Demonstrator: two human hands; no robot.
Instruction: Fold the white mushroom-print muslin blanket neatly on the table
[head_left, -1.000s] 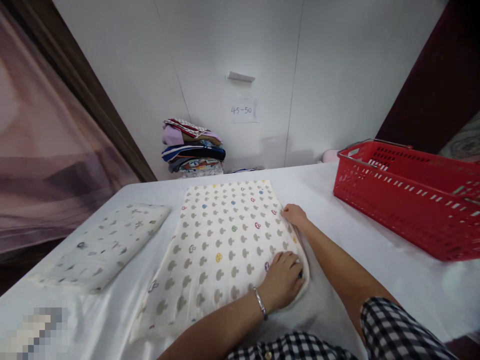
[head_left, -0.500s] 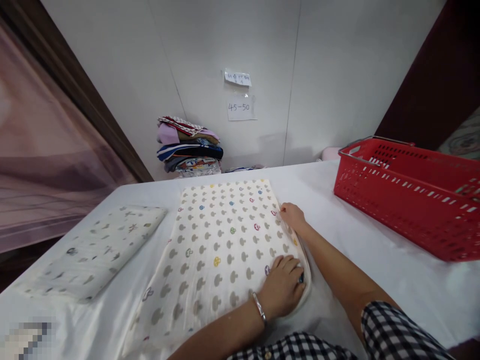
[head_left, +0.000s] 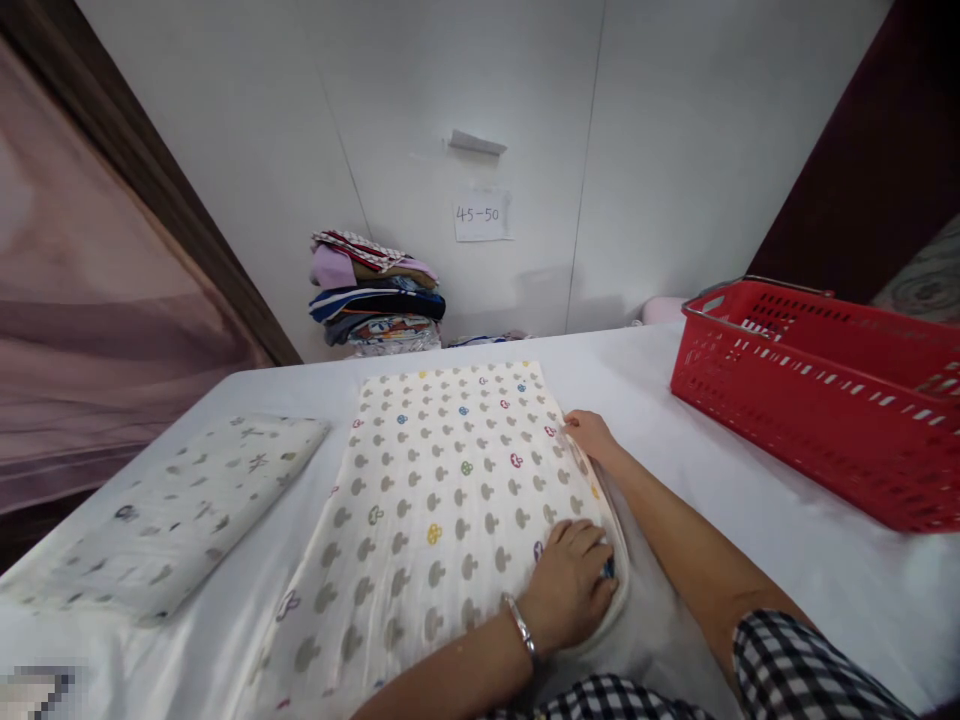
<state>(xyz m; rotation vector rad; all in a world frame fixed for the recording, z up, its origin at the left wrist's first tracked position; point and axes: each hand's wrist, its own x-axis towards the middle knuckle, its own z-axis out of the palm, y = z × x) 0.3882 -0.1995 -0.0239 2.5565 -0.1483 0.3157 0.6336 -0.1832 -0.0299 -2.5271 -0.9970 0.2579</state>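
A white cloth printed with grey and a few coloured mushrooms lies spread in front of me, seemingly in layers, with a rounded near right corner. My left hand, with a silver bracelet at the wrist, rests palm down near that corner, fingers laid over the fabric. Something blue, perhaps a ring, shows at its fingers. Farther up the right edge, my right hand is closed on the border, thumb and fingertips together. Left of this cloth lies a second, folded white cloth with small dark prints.
A red perforated basket with a metal handle stands at the right on the white-covered table. Behind the far edge rises a stack of folded clothes against the wall. Pink drapery hangs at the left.
Both hands stay at nearly the same places on the mushroom cloth. The view has shifted slightly. The upper paper on the wall has lifted, so its writing no longer shows.
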